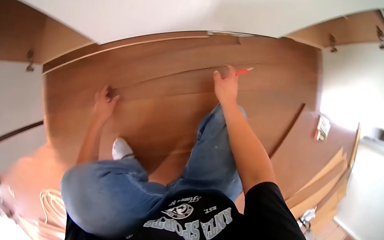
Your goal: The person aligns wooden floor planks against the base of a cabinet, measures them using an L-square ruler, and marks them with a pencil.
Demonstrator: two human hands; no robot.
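A long, narrow brown board (173, 80) lies across the brown wooden panel (279, 66) in front of me, a dark line marking its far edge. At its left end is my left hand (104, 103), slightly blurred. Thumb and forefinger bend around that end, though the exact contact is hard to see. My right hand (226, 88) is over the board's right part, fingers closed round a slim red pencil (244, 71). The pencil's pale tip points right and away from me. My knees are bent, one socked foot (121, 149) resting on the panel.
A white panel (170, 2) overhangs the far side. White doors with hinges (382, 39) stand left and right. On the right are a small red-and-white box (322, 128), a dark strip (288, 129) and several wooden strips (322, 179). A coiled pale cord (53, 203) lies at lower left.
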